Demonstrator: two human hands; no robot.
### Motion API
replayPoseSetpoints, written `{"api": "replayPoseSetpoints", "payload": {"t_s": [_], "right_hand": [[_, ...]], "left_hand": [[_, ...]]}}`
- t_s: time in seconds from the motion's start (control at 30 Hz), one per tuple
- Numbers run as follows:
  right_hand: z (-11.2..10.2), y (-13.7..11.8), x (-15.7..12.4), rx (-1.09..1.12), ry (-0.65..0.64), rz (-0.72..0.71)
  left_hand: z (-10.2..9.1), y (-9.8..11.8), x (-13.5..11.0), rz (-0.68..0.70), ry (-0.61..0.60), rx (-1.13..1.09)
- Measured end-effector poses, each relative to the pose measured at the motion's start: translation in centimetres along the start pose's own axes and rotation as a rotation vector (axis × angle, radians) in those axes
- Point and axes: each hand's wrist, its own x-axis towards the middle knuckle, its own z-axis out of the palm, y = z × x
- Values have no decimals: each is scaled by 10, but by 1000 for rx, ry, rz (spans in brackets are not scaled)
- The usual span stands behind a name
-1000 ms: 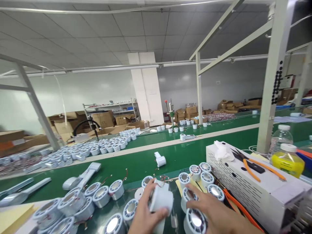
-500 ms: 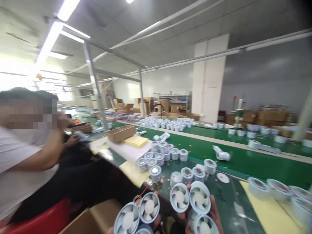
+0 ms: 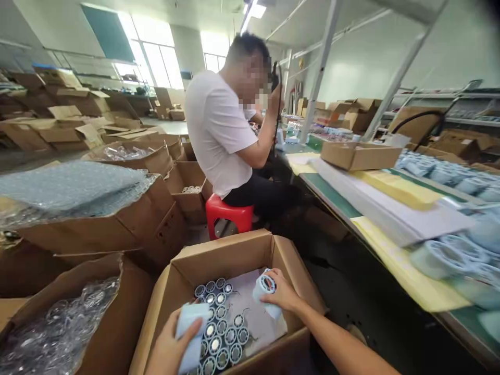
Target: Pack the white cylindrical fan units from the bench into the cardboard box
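Both my hands reach down into an open cardboard box (image 3: 230,255) on the floor beside the bench. My left hand (image 3: 169,348) grips a stack of pale blue round fan units (image 3: 189,327) at the box's near left. Closed on another stack of fan units (image 3: 266,290), my right hand (image 3: 284,295) hovers over the grey sheet on the box's right side. Several fan units (image 3: 219,323) stand packed in rows on the box's left side, metal faces up.
A person in a white shirt (image 3: 219,125) sits on a red stool (image 3: 226,216) just beyond the box. Open cartons with bubble wrap (image 3: 78,198) crowd the left. The workbench (image 3: 390,219) with yellow and white sheets, a small carton and more fan units runs along the right.
My view has swung left from the bench and conveyor down to the floor box. My hands carried the fan units off the bench and now hold them inside the box.
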Motion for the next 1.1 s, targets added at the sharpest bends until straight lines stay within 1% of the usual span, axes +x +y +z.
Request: {"api": "replayPoseSetpoints", "payload": {"t_s": [0.07, 0.1, 0.13, 0.2, 0.3, 0.37, 0.43, 0.5, 0.57, 0.6, 0.67, 0.73, 0.83, 0.9, 0.97, 1.03, 1.1], "right_hand": [[24, 38, 48, -150, -90, 66], [35, 61, 66, -219, -132, 105], [45, 85, 81, -285, -167, 148], [63, 136, 102, -396, -207, 251], [84, 211, 112, -504, -231, 385], [98, 252, 111, -544, -265, 437], [114, 283, 106, -569, -302, 466], [132, 304, 100, -580, -325, 480], [151, 315, 93, -574, -325, 492], [161, 317, 90, -568, -313, 506], [182, 317, 85, -558, -270, 550], [202, 314, 81, -547, -227, 593], [226, 308, 76, -461, -157, 660], [234, 305, 72, -386, -105, 697], [236, 305, 69, -351, -86, 703], [232, 307, 67, -339, -103, 690], [223, 310, 67, -326, -134, 679]], "left_hand": [[51, -10, 39, 73, -90, 186], [77, -15, 58, 97, -150, 270], [104, -21, 78, 126, -211, 369], [156, -36, 117, 169, -325, 557], [231, -67, 170, 216, -404, 666], [278, -91, 199, 275, -446, 710], [317, -118, 218, 324, -492, 744], [346, -148, 227, 353, -527, 775], [363, -175, 227, 377, -547, 802], [366, -188, 226, 389, -556, 813], [368, -207, 221, 404, -562, 833], [364, -219, 218, 401, -547, 847], [356, -226, 216, 398, -543, 838], [349, -227, 215, 401, -562, 819], [344, -227, 214, 400, -586, 799], [339, -227, 210, 394, -623, 777], [334, -223, 206, 370, -653, 764]]}}
